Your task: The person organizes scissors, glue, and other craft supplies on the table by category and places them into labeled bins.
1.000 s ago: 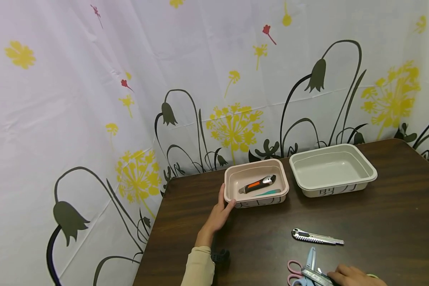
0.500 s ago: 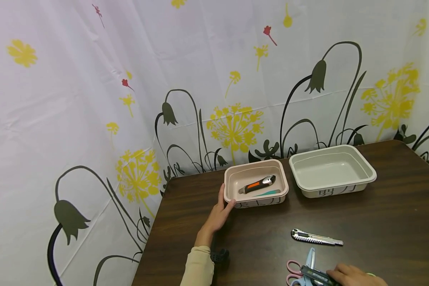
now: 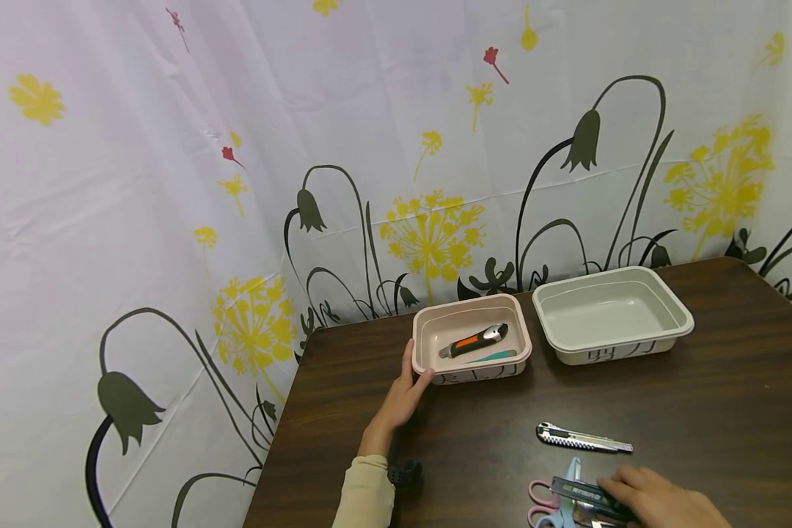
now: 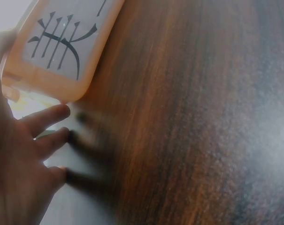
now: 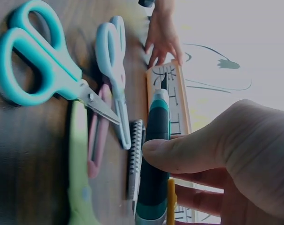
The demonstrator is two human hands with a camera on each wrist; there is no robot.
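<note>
- Leftmost, we see the left hand [image 3: 399, 402] with fingers extended against the near-left corner of the pink rectangular plastic box [image 3: 495, 372]; an uneven push might slide the box along the table [image 3: 343, 411].
- Inside it, the black-and-orange cutter [image 3: 474, 341] could slip onto the slim teal tool [image 3: 495, 356] if we tipped the box.
- Next, the light-blue scissors [image 3: 572, 471] overlap the slim dark-green cutter [image 3: 584, 493] from above; moved low, it could snag them. We cannot tell whether they touch.
- Rightmost, the right hand [image 3: 656, 499] pinches that cutter between thumb and curled fingers; its narrow metal tip [image 5: 161, 95], pointing boxward, may nick us if exposed.
</note>
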